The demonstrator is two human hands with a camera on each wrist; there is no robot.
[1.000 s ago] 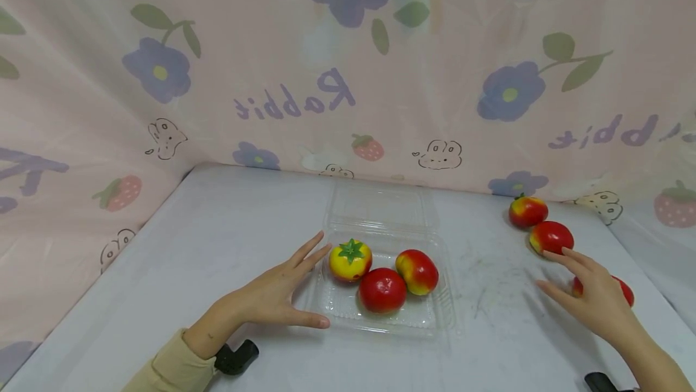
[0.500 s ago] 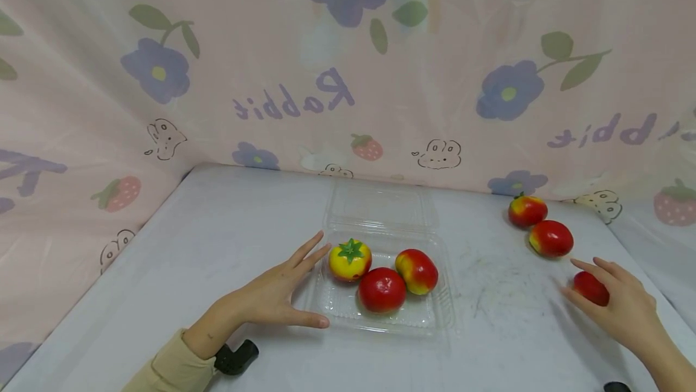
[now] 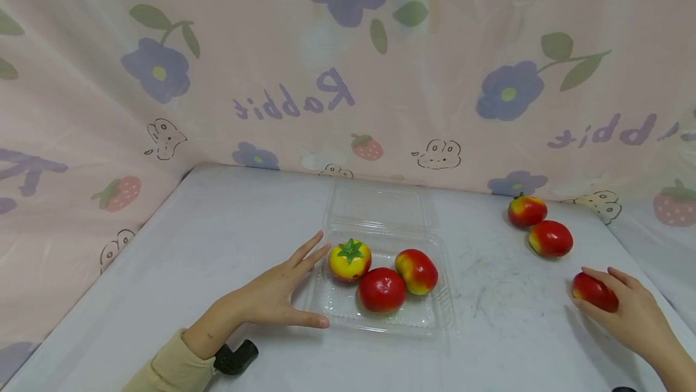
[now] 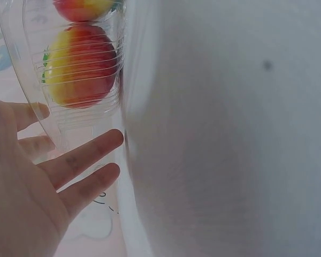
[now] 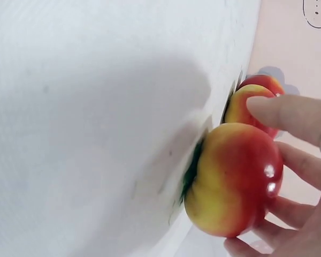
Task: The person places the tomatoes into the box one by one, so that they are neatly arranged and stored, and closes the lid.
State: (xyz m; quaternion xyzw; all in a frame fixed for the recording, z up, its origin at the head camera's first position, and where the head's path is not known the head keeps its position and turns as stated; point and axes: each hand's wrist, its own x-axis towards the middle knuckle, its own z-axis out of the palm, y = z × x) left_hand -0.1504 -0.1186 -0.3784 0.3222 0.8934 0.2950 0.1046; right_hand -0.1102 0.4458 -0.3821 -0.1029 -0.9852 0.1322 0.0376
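My right hand [image 3: 636, 313] curls thumb and fingers round a red-and-yellow tomato [image 3: 592, 293] on the right of the table. In the right wrist view its fingers lie behind that tomato [image 5: 235, 179], whose green leafy top faces the tabletop. With fingers spread, my left hand [image 3: 274, 295] lies along the left edge of a clear plastic clamshell box [image 3: 399, 323]. Some of its fingertips overlap the box wall in the left wrist view; firm contact I cannot tell. Inside the box are a yellow tomato [image 3: 350, 260] with green leaves, a red tomato [image 3: 382, 290] and a red-yellow tomato [image 3: 416, 272].
The clamshell's lid [image 3: 380, 206] lies folded back behind its base. At the back right, two more tomatoes, one farther [image 3: 527, 211] and one nearer [image 3: 551, 239], sit close together. A printed curtain [image 3: 402, 90] closes off the table's back. Black wrist gear [image 3: 237, 357] hangs under the left wrist.
My right hand has moved right and toward me, from above the table to the nearest tomato on the right, and its fingers have closed round it. The left hand has stayed still.
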